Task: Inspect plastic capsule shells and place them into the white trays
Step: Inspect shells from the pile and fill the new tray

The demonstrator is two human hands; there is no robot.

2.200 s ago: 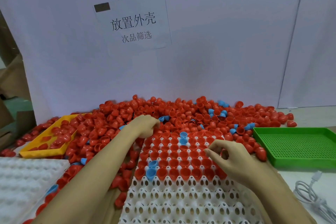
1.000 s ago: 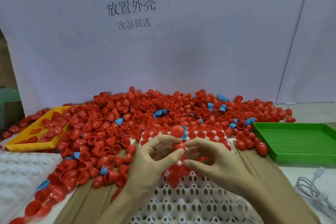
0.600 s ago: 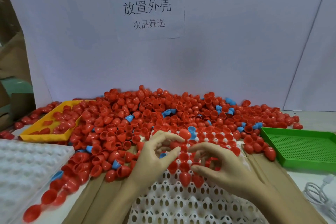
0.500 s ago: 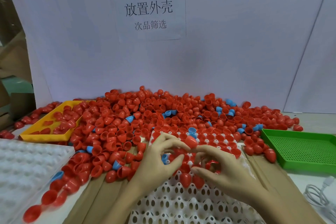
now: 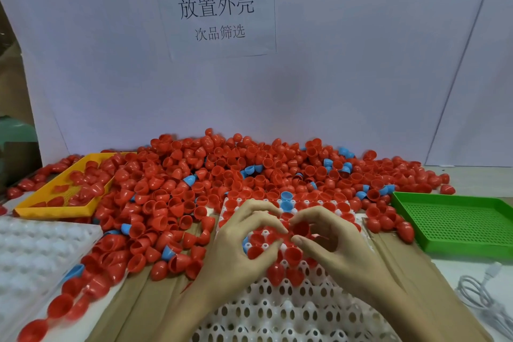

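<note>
Both hands low over the white tray, right where the filled rows stop and the bare holes start. Good spot for dropping in the next pieces.

Left hand curled, thumb and finger closed around a red shell just above the tray's front filled row. Probably pushing it down into a hole, though hard to tell if seated yet.

Right hand curled too, finger and thumb pinching another red shell just above the tray's middle, open side toward the camera. Held up like that for a look inside before going in, at a guess.

Shells small, round-bottomed cups, shiny red plastic, thin walls. A few blue shells sitting in the tray's far rows among the red ones. Each one open side up in its own hole.

Behind the tray and to its left, a big loose pile of shells, close enough to grab from. Left of the tray and farther back, a yellow tray with some red ones in it. Right of the tray, a green tray. Near left of the tray, a second white tray.
</note>
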